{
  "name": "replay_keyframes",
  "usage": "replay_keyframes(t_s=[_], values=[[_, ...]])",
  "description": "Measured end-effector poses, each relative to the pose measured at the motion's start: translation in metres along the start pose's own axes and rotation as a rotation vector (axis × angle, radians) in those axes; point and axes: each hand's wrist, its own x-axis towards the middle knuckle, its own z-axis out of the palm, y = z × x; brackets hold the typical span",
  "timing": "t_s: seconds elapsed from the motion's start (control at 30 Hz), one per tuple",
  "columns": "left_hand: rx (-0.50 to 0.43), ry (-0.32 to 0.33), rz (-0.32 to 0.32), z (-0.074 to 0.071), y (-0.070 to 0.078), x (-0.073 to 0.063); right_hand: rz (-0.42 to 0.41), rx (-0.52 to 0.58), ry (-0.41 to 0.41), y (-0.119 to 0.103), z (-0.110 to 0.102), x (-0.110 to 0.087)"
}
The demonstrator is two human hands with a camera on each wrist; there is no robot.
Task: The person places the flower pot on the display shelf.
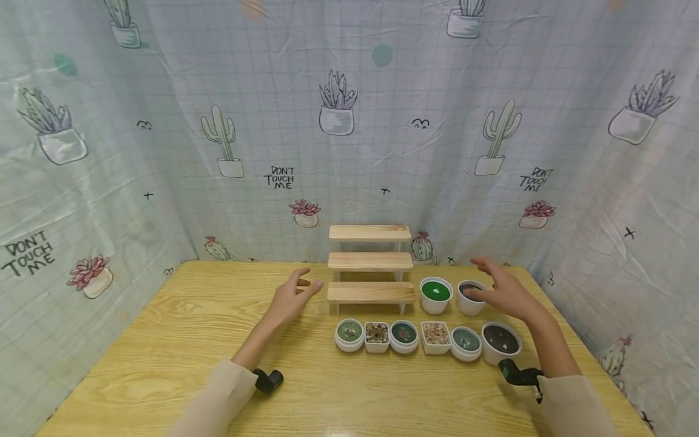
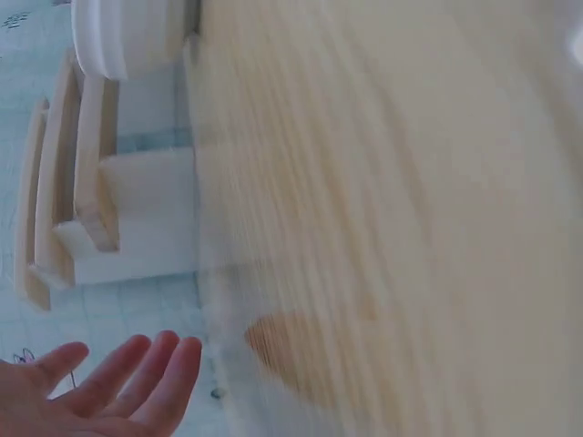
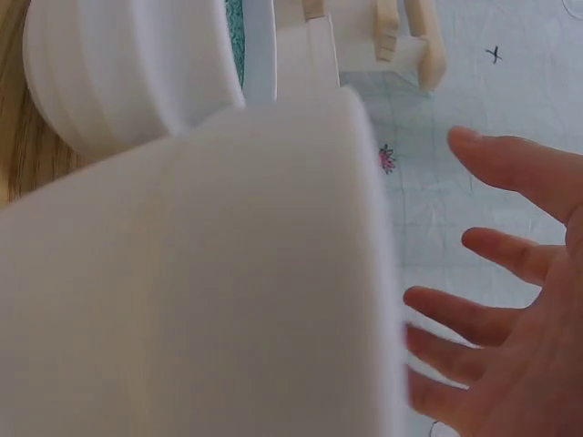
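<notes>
A three-step wooden stand (image 1: 371, 292) with clear side supports sits at the back of the table. Just left of its lowest step hovers my left hand (image 1: 291, 301), fingers spread apart and holding nothing. My right hand (image 1: 508, 292) is above the right side, thumb and fingers parted, overlapping a white pot with a dark fill (image 1: 471, 303) in the head view. Beside that pot stands a white pot with a green fill (image 1: 435, 292). In the right wrist view, a large white pot (image 3: 228, 291) fills the foreground, apart from the empty fingers.
Before the stand runs a row: a round green-filled pot (image 1: 349, 334), a square pebble pot (image 1: 377, 335), a dark green round pot (image 1: 404, 335), a square pot of pale pebbles (image 1: 435, 337), a grey-green round pot (image 1: 466, 343) and a large dark-filled pot (image 1: 500, 341). A printed curtain (image 1: 382, 139) hangs behind.
</notes>
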Motion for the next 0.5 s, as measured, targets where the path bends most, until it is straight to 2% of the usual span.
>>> replay_keyframes(t_s=[0.1, 0.2, 0.33, 0.5], values=[[-0.097, -0.014, -0.022, 0.009, 0.003, 0.001, 0.017, 0.011, -0.001, 0.003, 0.0, 0.0], [-0.233, -0.037, -0.036, 0.017, 0.006, 0.003, 0.032, 0.033, 0.002, 0.008, 0.001, 0.0], [-0.385, -0.061, -0.073, 0.027, 0.008, 0.007, 0.075, 0.109, -0.022, 0.018, 0.003, 0.001], [-0.464, -0.087, -0.132, 0.035, 0.007, 0.009, 0.137, 0.203, -0.081, 0.028, 0.007, 0.002]])
